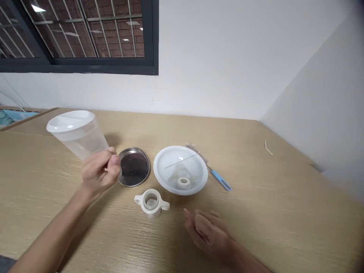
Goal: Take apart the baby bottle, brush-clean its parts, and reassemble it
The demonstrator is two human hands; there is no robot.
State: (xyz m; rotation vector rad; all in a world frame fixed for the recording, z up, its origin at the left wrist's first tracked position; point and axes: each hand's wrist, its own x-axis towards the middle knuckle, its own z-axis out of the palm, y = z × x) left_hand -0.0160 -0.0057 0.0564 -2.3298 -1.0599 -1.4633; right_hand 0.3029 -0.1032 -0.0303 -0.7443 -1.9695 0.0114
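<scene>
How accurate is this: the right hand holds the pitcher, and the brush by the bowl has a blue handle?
Not quite: the left hand holds the pitcher, as the head view shows. The brush by the bowl does have a blue handle.

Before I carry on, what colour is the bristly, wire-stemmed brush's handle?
The slim handle is light blue, shown best in the head view.

Left hand (101, 168) raised, fingers curled tight in a grip, left forearm (58, 227) slanting up, right hand (209, 233) lower, loosely curled, slightly blurred.
</scene>
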